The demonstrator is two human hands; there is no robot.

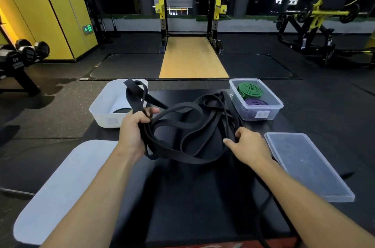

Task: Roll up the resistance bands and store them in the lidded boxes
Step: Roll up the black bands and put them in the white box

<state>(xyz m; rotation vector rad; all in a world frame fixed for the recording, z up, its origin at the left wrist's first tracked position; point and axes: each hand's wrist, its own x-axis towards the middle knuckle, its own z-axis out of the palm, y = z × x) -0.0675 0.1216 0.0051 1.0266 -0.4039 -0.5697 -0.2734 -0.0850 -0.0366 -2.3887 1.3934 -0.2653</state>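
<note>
A tangle of black resistance bands [188, 132] lies on the black bench pad [192, 197]. My left hand [134, 128] grips a bunch of them, and one wide loop sticks up over the white box [105, 110] at the left. My right hand [246, 143] pinches strands at the pile's right edge. A black roll [121, 110] lies in the white box. The clear box [256, 103] at the right holds a rolled green band [250, 90] and a rolled purple band [256, 103].
A clear lid [308, 166] lies flat at the right of the pad and a white lid [60, 191] at the left. A squat rack [188, 14] with a wooden platform stands ahead. Dumbbells [26, 51] sit on a rack at the far left.
</note>
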